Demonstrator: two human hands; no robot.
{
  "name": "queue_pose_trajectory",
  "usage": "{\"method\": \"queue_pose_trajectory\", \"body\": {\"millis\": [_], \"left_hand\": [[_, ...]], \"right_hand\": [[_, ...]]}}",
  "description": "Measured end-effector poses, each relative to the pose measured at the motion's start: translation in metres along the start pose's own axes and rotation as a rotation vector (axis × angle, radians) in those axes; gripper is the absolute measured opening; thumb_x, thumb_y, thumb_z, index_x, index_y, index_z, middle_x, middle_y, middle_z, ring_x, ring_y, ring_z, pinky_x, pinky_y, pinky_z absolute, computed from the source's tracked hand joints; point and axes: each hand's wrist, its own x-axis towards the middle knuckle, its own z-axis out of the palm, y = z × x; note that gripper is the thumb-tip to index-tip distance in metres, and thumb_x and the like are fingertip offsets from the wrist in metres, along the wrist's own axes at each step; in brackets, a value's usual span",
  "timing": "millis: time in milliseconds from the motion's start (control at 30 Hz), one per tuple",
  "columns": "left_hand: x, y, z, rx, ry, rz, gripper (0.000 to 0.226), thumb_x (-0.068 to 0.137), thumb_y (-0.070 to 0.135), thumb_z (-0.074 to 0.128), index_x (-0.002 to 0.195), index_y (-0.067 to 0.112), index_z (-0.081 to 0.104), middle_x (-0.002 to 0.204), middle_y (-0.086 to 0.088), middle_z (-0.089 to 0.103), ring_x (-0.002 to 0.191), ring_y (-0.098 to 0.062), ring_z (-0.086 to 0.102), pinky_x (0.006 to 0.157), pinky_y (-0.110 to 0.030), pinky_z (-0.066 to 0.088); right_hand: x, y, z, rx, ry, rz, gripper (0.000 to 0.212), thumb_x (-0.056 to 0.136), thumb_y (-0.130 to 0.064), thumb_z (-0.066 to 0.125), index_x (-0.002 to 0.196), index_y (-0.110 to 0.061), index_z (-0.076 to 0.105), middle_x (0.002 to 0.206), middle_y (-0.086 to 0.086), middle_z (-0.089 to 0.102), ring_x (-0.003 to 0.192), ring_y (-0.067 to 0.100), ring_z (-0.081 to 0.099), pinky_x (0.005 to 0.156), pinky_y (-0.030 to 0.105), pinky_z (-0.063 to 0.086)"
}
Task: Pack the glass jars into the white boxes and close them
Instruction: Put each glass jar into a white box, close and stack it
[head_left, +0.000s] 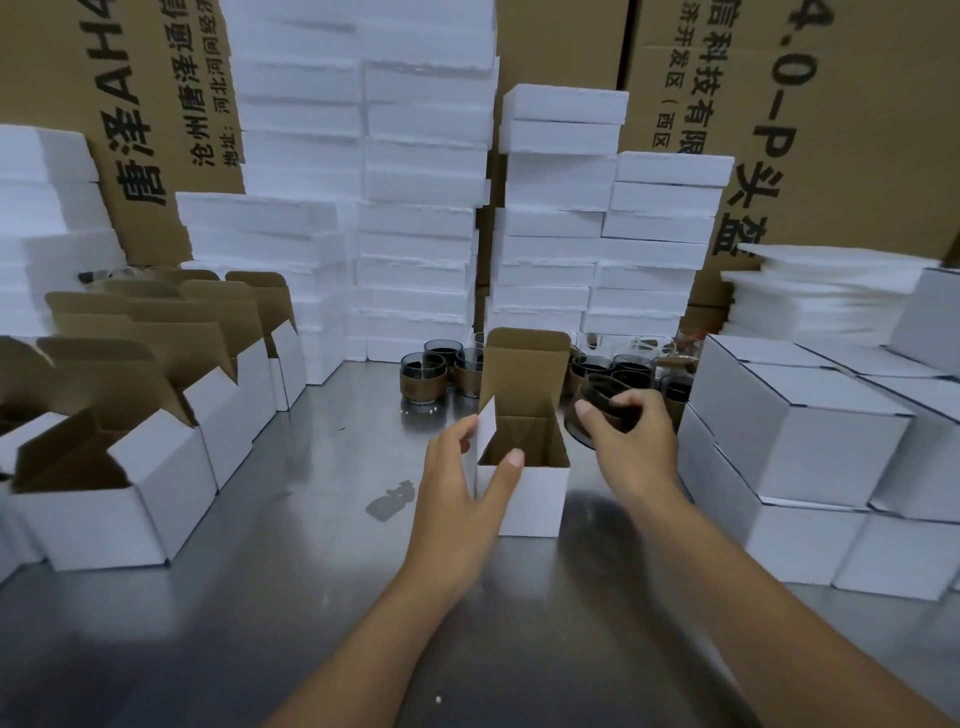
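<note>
Stacked foam slabs (415, 156) and brown cartons (831, 130) close off the background; a steel table (311, 519) carries the work. At far left stand open boxes (104, 499) with lids raised; the nearest shows no jar inside.

**Step in hand:** loading one jar.

- The left hand (467, 483) grips the near-left corner of the box (530, 499), thumb on the front rim, fingers against the raised side flap. The box stands upright at table centre, lid up, brown interior visibly empty.
- The right hand (628, 436) has its fingers curled round a jar (602, 402), held tilted just right of the box opening, off the table.
- Spare jars (423, 371) wait behind the box. Closed boxes (800, 452) are stacked at right.

**Next move, as judged:** bring the jar over the opening, set it upright, and lower it between the flaps while the left hand steadies the box. Flaps and lid then need folding down.

**Jar appearance:** dark glass with a brown band round the middle; motion blur hides finer detail.
</note>
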Motion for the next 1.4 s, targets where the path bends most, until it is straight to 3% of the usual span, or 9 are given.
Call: {"method": "queue_pose_trajectory", "body": {"millis": [200,333,500,567,667,800,1000,1100,1400], "left_hand": [[-0.006,0.000,-0.005,0.019,0.042,0.022,0.058,0.082,0.044,0.065,0.133,0.029,0.039,0.121,0.017,0.040,0.111,0.000,0.040,0.081,-0.006,0.030],[-0.016,0.007,-0.013,0.004,0.158,0.065,0.036,0.091,0.036,0.056,0.123,0.026,0.043,0.117,0.010,0.045,0.110,-0.005,0.044,0.082,-0.006,0.031],[-0.030,0.030,-0.022,-0.037,0.253,0.194,0.018,0.095,0.021,0.050,0.106,0.034,0.043,0.107,0.009,0.050,0.100,-0.001,0.049,0.079,-0.004,0.036],[-0.035,0.041,-0.022,-0.084,0.220,0.243,0.022,0.095,0.018,0.051,0.099,0.039,0.045,0.102,0.012,0.053,0.097,0.005,0.050,0.079,-0.007,0.040],[-0.040,0.051,-0.017,-0.216,0.078,0.196,0.017,0.095,0.017,0.052,0.099,0.034,0.051,0.100,0.009,0.060,0.095,0.000,0.057,0.082,-0.013,0.045],[-0.046,0.053,-0.012,-0.311,-0.120,0.060,0.011,0.094,0.020,0.053,0.101,0.028,0.057,0.106,0.002,0.061,0.101,-0.011,0.058,0.097,-0.035,0.048],[-0.046,0.050,-0.010,-0.408,-0.286,0.001,0.047,0.078,0.038,0.059,0.121,0.019,0.055,0.116,-0.002,0.064,0.110,-0.009,0.060,0.095,-0.023,0.049],[-0.046,0.048,-0.010,-0.397,-0.298,0.021,0.066,0.069,0.045,0.060,0.127,0.014,0.054,0.118,-0.001,0.064,0.111,-0.006,0.059,0.091,-0.016,0.047],[-0.041,0.044,-0.010,-0.458,-0.214,-0.025,0.051,0.080,0.028,0.063,0.127,0.012,0.054,0.117,-0.004,0.066,0.110,-0.010,0.061,0.091,-0.016,0.048]], "right_hand": [[-0.048,-0.040,-0.031,0.317,0.042,-0.111,0.035,0.083,-0.026,0.071,0.105,-0.034,0.044,0.096,-0.022,0.055,0.084,-0.020,0.054,0.070,0.008,0.044],[-0.071,-0.053,-0.046,0.555,-0.079,0.013,0.048,0.080,-0.025,0.073,0.119,-0.031,0.046,0.102,-0.016,0.065,0.095,-0.001,0.065,0.076,0.015,0.051],[-0.095,-0.058,-0.041,0.982,-0.306,0.390,0.011,0.083,-0.023,0.060,0.092,-0.017,0.062,0.088,0.005,0.066,0.081,0.018,0.061,0.068,0.029,0.048],[-0.102,-0.053,-0.040,1.041,-0.400,0.496,0.033,0.072,-0.031,0.061,0.099,-0.013,0.061,0.092,0.011,0.064,0.081,0.022,0.059,0.068,0.030,0.045],[-0.109,-0.042,-0.038,1.037,-0.500,0.575,0.057,0.065,-0.039,0.059,0.112,-0.007,0.057,0.096,0.017,0.063,0.073,0.023,0.058,0.067,0.030,0.043],[-0.108,-0.033,-0.035,1.038,-0.530,0.598,0.041,0.078,-0.041,0.052,0.102,-0.009,0.061,0.083,0.012,0.065,0.074,0.021,0.057,0.067,0.028,0.043],[-0.104,-0.029,-0.032,1.111,-0.505,0.565,0.048,0.089,-0.038,0.048,0.122,-0.004,0.056,0.116,0.021,0.064,0.101,0.026,0.062,0.082,0.033,0.053],[-0.102,-0.025,-0.031,0.958,-0.471,0.508,0.039,0.092,-0.041,0.048,0.109,-0.009,0.063,0.103,0.015,0.070,0.090,0.021,0.067,0.078,0.034,0.052],[-0.110,-0.022,-0.029,0.609,-0.494,0.248,0.064,0.058,-0.065,0.062,0.101,-0.019,0.070,0.095,0.003,0.074,0.088,0.011,0.071,0.059,0.016,0.050]]}}
